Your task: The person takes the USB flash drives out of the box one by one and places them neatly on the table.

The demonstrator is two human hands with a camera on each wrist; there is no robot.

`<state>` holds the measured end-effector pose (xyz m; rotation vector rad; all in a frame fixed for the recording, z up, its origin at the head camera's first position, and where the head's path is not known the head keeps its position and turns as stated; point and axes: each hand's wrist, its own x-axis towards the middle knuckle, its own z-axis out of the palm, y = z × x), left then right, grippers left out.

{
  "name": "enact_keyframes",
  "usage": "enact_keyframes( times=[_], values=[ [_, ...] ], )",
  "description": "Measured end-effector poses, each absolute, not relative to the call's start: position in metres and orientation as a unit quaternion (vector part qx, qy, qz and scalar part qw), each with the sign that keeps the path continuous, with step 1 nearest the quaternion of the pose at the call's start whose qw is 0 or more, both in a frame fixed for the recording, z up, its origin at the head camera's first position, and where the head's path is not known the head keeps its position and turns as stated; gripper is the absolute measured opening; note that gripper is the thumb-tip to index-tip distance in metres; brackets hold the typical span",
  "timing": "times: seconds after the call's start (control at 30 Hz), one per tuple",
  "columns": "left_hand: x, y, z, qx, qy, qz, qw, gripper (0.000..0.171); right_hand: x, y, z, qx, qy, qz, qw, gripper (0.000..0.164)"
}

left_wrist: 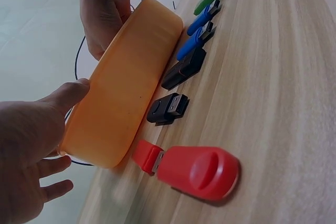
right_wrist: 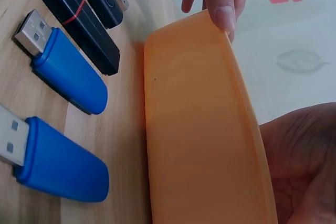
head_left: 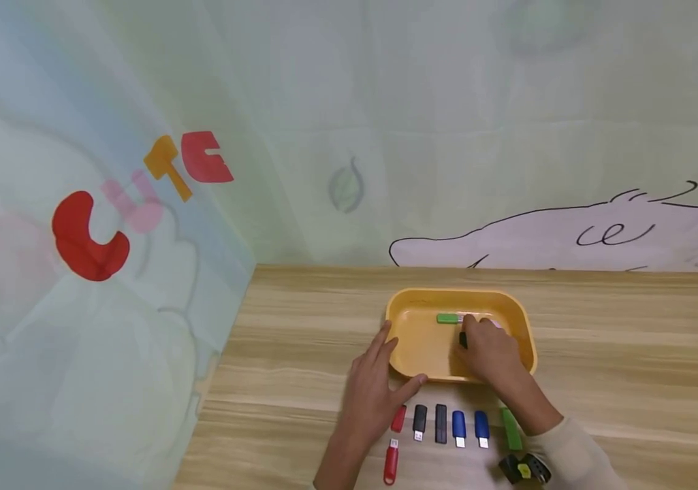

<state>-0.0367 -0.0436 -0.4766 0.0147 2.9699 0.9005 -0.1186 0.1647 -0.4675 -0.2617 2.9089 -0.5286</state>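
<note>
My left hand [head_left: 368, 391] rests at the near left corner of a yellow-orange plastic tray [head_left: 422, 291]. Its thumb touches the front rim and its fingers lie spread along the left side. Inside the tray my right hand [head_left: 492, 350] has curled fingers. It holds a small black object [head_left: 462, 339], mostly hidden by the hand. By the fingertips lies a green USB stick [head_left: 447, 318]. In the right wrist view the tray wall [right_wrist: 199, 114] hides the right fingertips. A pale item shows partly behind that hand.
Along the tray's front stand a short red piece [head_left: 398, 418], a black USB stick [head_left: 419, 422], a black one with a red line [head_left: 440, 423], two blue ones [head_left: 459, 427] and a green one [head_left: 511, 429]. A red USB stick [head_left: 391, 463] lies nearer. The wood table [head_left: 299, 327] meets a printed curtain [head_left: 299, 204].
</note>
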Motion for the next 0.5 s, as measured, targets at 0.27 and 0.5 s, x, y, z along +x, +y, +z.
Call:
enact_keyframes(
  times=[0.27,0.5],
  values=[
    [-0.0355,-0.0408,-0.4762,0.002,0.956,0.293,0.026,0.081,-0.1165,0.1671,-0.4728,-0.079,0.978,-0.183,0.061,0.024],
    [-0.0350,-0.0398,-0.4755,0.011,0.958,0.285,0.023,0.081,-0.1140,0.1679,-0.4711,-0.075,0.975,-0.201,0.055,0.024]
  ],
)
